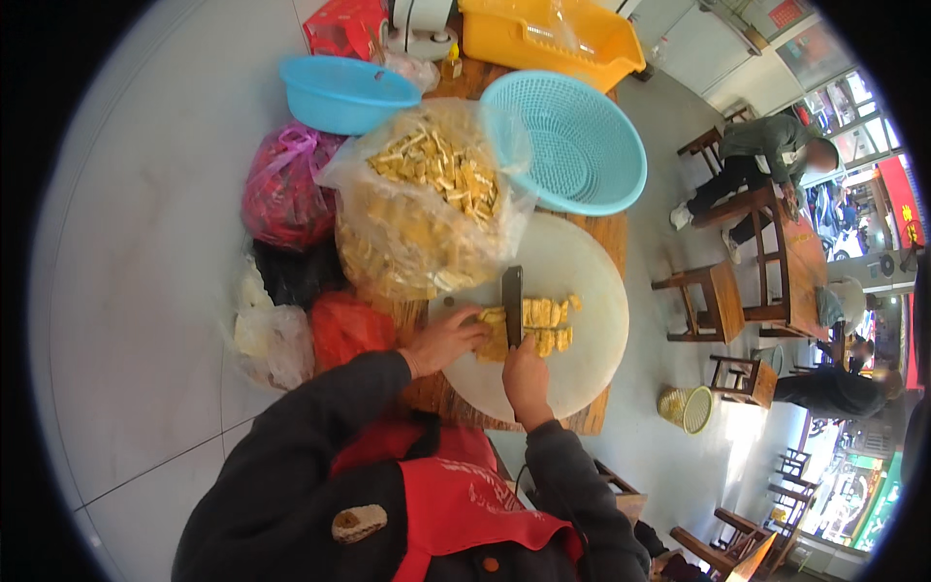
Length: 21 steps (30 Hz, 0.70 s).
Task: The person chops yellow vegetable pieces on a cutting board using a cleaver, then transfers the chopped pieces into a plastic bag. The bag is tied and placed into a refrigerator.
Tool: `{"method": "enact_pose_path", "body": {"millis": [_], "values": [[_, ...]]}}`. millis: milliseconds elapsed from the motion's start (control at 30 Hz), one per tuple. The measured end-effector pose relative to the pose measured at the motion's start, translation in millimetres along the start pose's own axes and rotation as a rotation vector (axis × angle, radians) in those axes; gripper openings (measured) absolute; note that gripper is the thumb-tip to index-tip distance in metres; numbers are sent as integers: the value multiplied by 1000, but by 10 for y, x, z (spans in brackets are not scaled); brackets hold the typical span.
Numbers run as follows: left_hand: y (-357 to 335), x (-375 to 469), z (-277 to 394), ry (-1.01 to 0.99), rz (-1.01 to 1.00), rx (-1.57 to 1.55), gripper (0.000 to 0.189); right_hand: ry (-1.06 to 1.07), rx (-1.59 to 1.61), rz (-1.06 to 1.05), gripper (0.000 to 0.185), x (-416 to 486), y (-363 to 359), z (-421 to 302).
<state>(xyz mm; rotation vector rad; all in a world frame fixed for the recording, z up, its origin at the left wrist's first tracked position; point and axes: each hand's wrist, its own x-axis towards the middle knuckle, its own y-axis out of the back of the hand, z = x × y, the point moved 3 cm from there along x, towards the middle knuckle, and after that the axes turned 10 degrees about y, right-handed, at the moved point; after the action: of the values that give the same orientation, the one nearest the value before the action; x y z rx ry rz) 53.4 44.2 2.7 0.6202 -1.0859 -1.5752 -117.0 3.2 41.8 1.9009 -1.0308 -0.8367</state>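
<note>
My right hand (526, 375) grips a dark-bladed cleaver (513, 305), its blade upright against the tofu. Left of the blade lie uncut slabs of yellow-brown fried tofu (492, 345), steadied by the fingertips of my left hand (449, 340). To the right of the cleaver, cut tofu strips (547, 313) sit in two short rows, with a loose bit at the far end. Everything rests on a round whitish cutting board (582, 269). A large clear plastic bag (429, 211) full of cut tofu strips stands just beyond my left hand and overlaps the board's edge.
A blue colander (574, 145), a blue basin (349, 94) and a yellow tray (538, 36) stand farther back on the wooden table (614, 236). Bags of red contents (287, 193) and a red bag (353, 331) lie left. Wooden stools (709, 305) and a seated person (764, 153) are at right.
</note>
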Motion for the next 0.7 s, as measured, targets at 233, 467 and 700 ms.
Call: {"method": "enact_pose_path", "body": {"millis": [233,467,700], "values": [[-28,-49,121,29,124,19,29,14,-8,-53,25,-342,90,159],[-212,77,548,61,172,-23,28,100,-85,-74,24,-649,494,485],[-169,195,468,-35,211,23,24,103,-85,-69,22,-772,1077,168]]}}
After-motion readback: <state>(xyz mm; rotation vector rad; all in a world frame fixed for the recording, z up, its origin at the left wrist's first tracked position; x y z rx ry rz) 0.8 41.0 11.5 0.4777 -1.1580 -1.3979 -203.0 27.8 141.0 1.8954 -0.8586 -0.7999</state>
